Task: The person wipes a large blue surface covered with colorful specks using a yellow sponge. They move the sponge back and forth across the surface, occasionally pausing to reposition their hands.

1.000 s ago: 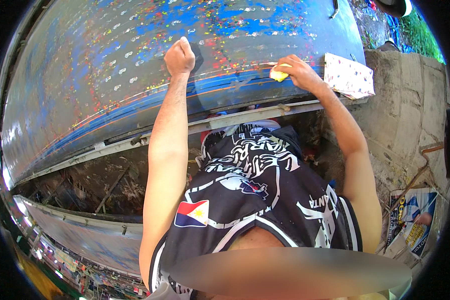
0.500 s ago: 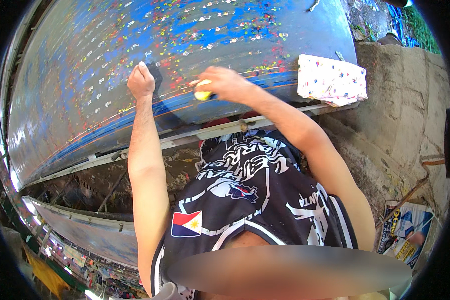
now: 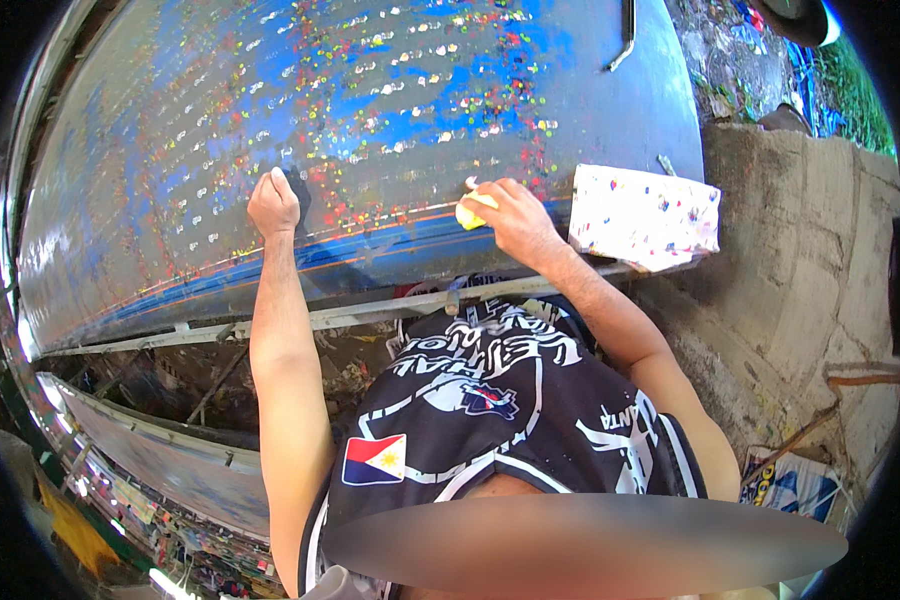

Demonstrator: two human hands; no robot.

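Note:
My left hand [image 3: 273,204] is closed on the paint-stained long table [image 3: 100,230], thumb uppermost; whatever its fingers may hold is hidden. My right hand [image 3: 518,222] grips a small rounded yellow thing [image 3: 477,210] just over the table's near side. Its exact kind does not show. Beneath and beyond both hands, the grey and blue surface bears rows of small whitish marks and many red, yellow and green specks. To the right of my right hand lies a folded white cloth [image 3: 642,215] with small coloured prints, at the table's end.
A metal rail [image 3: 350,317] runs along the table's near edge, close to my body. A bent metal rod [image 3: 625,45] lies at the far right of the table. Concrete ground [image 3: 790,240] spreads to the right, and another long table [image 3: 160,440] stands behind on the left.
My right hand has shifted right with the yellow thing, closer to the folded cloth. My left hand stays closed at about the same place on the table. The view has tilted slightly.

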